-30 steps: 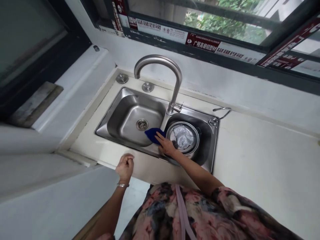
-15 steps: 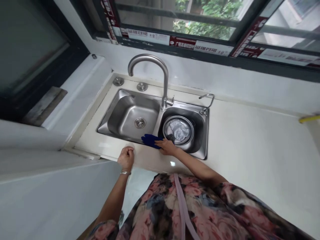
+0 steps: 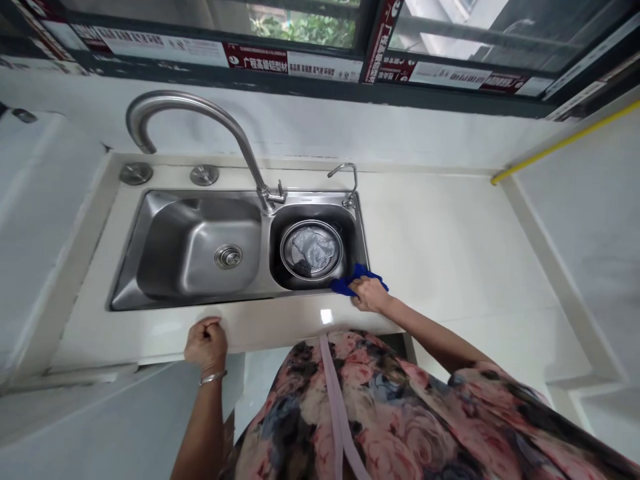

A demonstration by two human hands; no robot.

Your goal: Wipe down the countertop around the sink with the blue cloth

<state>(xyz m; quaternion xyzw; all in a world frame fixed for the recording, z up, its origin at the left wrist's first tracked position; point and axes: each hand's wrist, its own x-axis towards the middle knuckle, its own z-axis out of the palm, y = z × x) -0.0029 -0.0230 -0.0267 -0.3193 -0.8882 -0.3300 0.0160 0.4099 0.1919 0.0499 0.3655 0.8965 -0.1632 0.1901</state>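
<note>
My right hand [image 3: 369,294] grips a dark blue cloth [image 3: 359,278] and presses it on the front right corner of the steel double sink [image 3: 265,253]. Part of the cloth is hidden under my fingers. My left hand [image 3: 206,340] is curled into a fist on the counter's front edge, below the left basin, with nothing visible in it. Inside the right basin sits a round steel colander [image 3: 340,250], holding a clear plastic bag [image 3: 316,248] and a dark scrubber-like lump [image 3: 302,268]. The left basin [image 3: 200,273] shows a drain strainer [image 3: 228,256].
A tall curved faucet [image 3: 200,100] rises behind the sink, and a small thin tap [image 3: 354,180] stands at its back right corner. Two round steel drain covers [image 3: 204,175] lie behind the left basin. The pale counter [image 3: 440,240] extends right toward a yellow pipe [image 3: 565,141].
My right hand has carried the blue cloth rightward along the sink's front rim, from the divider to the right corner. My left fist stays on the counter edge. The view has swung right.
</note>
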